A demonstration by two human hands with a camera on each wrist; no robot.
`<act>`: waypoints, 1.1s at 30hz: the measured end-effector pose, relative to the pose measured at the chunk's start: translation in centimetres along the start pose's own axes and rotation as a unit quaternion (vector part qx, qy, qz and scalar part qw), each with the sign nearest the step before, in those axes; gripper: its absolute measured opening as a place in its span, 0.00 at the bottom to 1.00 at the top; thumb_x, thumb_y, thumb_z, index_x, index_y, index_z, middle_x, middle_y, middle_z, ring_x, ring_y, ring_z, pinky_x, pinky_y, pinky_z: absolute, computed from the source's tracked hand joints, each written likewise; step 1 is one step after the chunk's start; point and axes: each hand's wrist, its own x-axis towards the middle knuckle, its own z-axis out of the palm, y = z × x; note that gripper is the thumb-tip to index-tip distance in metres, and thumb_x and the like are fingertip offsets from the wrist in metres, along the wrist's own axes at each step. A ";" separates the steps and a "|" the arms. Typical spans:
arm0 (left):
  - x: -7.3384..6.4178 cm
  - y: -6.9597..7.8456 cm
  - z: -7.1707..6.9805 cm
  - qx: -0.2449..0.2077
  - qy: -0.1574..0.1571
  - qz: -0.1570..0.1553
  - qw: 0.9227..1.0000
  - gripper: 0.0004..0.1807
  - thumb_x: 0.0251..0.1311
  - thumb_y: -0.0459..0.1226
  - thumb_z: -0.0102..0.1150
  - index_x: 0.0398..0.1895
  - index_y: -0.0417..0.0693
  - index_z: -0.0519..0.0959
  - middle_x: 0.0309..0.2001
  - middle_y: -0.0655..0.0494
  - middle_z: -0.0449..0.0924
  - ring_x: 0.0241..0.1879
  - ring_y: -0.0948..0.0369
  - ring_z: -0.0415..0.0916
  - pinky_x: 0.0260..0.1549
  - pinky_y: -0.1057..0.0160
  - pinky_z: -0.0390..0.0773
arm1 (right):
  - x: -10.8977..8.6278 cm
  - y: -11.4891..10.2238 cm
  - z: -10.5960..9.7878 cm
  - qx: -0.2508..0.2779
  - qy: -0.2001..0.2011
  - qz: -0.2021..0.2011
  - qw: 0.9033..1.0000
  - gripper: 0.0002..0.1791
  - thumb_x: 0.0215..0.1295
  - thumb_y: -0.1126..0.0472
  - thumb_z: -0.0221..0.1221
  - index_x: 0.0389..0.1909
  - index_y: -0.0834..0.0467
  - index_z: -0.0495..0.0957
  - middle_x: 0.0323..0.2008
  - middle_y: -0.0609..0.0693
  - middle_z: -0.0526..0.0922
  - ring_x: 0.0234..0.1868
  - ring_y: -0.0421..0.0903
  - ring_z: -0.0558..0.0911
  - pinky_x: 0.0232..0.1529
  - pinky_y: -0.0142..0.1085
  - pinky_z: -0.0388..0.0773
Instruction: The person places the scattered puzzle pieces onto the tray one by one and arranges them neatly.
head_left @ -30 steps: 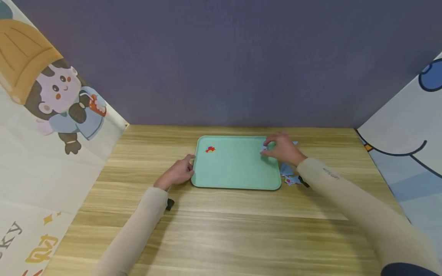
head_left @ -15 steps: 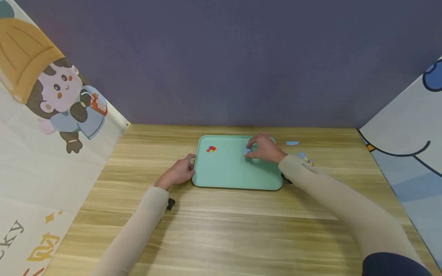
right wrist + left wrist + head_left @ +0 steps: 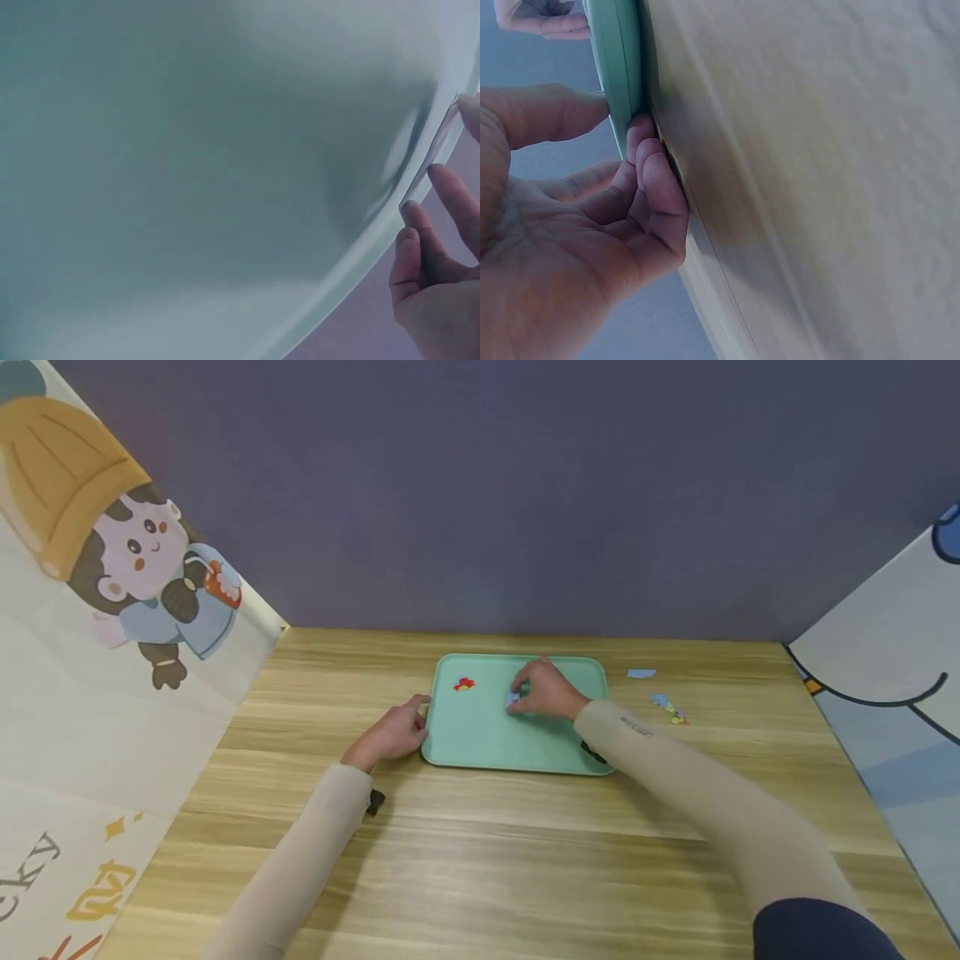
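- Here's the right hand (image 3: 546,690), over the mint-green tray (image 3: 480,743), and it is pinching a small pale blue flat piece (image 3: 512,698) between thumb and fingertips.
- That piece sits over the middle of the tray, a touch nearer the far edge than the near one. The right wrist view catches it edge-on, thin as card; whether it touches the tray, I can't tell.
- Over to the left hand (image 3: 392,732), and it has hold of the tray's left edge: thumb at the rim, the other fingers bent low against the outer side, down by the tabletop.
- On the tray, towards its far left corner, lies a small red and yellow cut-out piece (image 3: 464,685), well apart from both hands.
- Off the tray now, past its far right corner: a light blue strip (image 3: 641,674) flat on the wooden table (image 3: 480,860).
- Nearer than that strip, beyond the tray's right edge, a little cluster of blue and yellow pieces (image 3: 670,708), too small to make out their print.
- Both arms reach in from the table's near edge in beige sleeves (image 3: 292,868), a dark object (image 3: 376,802) showing at the left cuff.
- Along the table's far edge stands a dark bluish-grey wall (image 3: 480,493).
- Beyond the table's left edge, a pale panel carries a cartoon figure (image 3: 180,602) in an orange hat.
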 end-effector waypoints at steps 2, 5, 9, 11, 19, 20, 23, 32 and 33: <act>0.0 0.0 0.0 0.001 0.003 0.002 1.000 0.32 0.61 0.30 0.53 0.68 0.36 0.56 0.38 0.46 0.77 0.35 0.56 0.74 0.38 0.57 0.75 | 0.3 -0.2 0.4 -0.002 -0.003 -0.001 1.000 0.17 0.43 0.55 0.75 0.33 0.60 0.86 0.37 0.50 0.84 0.47 0.50 0.77 0.68 0.50 0.39; 0.0 -0.1 0.0 0.002 0.004 0.006 1.000 0.31 0.61 0.30 0.52 0.68 0.35 0.56 0.38 0.46 0.77 0.35 0.56 0.74 0.38 0.57 0.75 | 0.8 -0.4 0.8 -0.007 -0.007 -0.004 1.000 0.17 0.43 0.55 0.74 0.33 0.60 0.86 0.37 0.50 0.84 0.48 0.49 0.77 0.68 0.50 0.39; 0.0 -0.1 0.0 0.001 0.005 0.005 1.000 0.31 0.61 0.30 0.53 0.67 0.35 0.56 0.38 0.46 0.77 0.35 0.56 0.74 0.38 0.57 0.75 | 1.6 -0.9 1.3 -0.020 -0.007 -0.012 1.000 0.17 0.43 0.54 0.75 0.33 0.60 0.86 0.35 0.49 0.84 0.46 0.49 0.78 0.66 0.48 0.47; 0.0 -0.1 0.0 0.001 0.006 0.005 1.000 0.31 0.61 0.30 0.53 0.67 0.35 0.56 0.37 0.46 0.77 0.35 0.56 0.74 0.38 0.57 0.75 | 2.0 -1.2 1.5 -0.028 -0.005 -0.012 1.000 0.17 0.43 0.54 0.75 0.33 0.59 0.86 0.35 0.48 0.84 0.46 0.48 0.77 0.64 0.45 0.52; 0.2 -0.1 0.1 -0.001 0.004 0.003 1.000 0.32 0.61 0.30 0.52 0.68 0.35 0.56 0.38 0.46 0.77 0.35 0.56 0.74 0.38 0.57 0.75 | 3.3 -1.8 2.3 -0.045 0.002 0.002 0.999 0.16 0.43 0.55 0.75 0.33 0.58 0.86 0.38 0.48 0.84 0.50 0.51 0.71 0.60 0.44 0.57; 0.2 -0.1 0.1 -0.001 0.005 0.002 1.000 0.32 0.61 0.30 0.52 0.68 0.36 0.56 0.38 0.46 0.77 0.35 0.56 0.74 0.38 0.57 0.75 | 3.4 -1.9 2.4 -0.046 0.003 0.002 0.999 0.16 0.43 0.55 0.75 0.33 0.58 0.86 0.38 0.49 0.84 0.50 0.51 0.70 0.60 0.44 0.57; 0.2 -0.1 0.1 0.000 0.004 0.006 1.000 0.32 0.61 0.30 0.52 0.68 0.35 0.56 0.38 0.47 0.77 0.36 0.56 0.74 0.39 0.56 0.75 | 3.5 -1.9 2.5 -0.045 0.004 0.005 0.999 0.17 0.44 0.55 0.74 0.35 0.58 0.86 0.40 0.49 0.83 0.52 0.52 0.67 0.59 0.44 0.59; 0.2 0.1 0.1 0.004 0.000 -0.003 1.000 0.32 0.62 0.31 0.53 0.68 0.37 0.56 0.37 0.47 0.77 0.35 0.56 0.74 0.39 0.57 0.74 | 3.6 -1.9 2.5 -0.052 -0.017 -0.007 0.998 0.19 0.53 0.55 0.70 0.44 0.59 0.84 0.53 0.55 0.78 0.60 0.54 0.63 0.63 0.47 0.54; 0.2 0.1 0.1 0.003 0.000 -0.005 1.000 0.32 0.62 0.31 0.53 0.68 0.37 0.56 0.37 0.47 0.77 0.35 0.56 0.74 0.39 0.57 0.74 | 3.6 -1.9 2.5 -0.054 -0.019 -0.005 0.998 0.19 0.54 0.55 0.69 0.45 0.58 0.84 0.54 0.55 0.76 0.61 0.55 0.62 0.63 0.47 0.55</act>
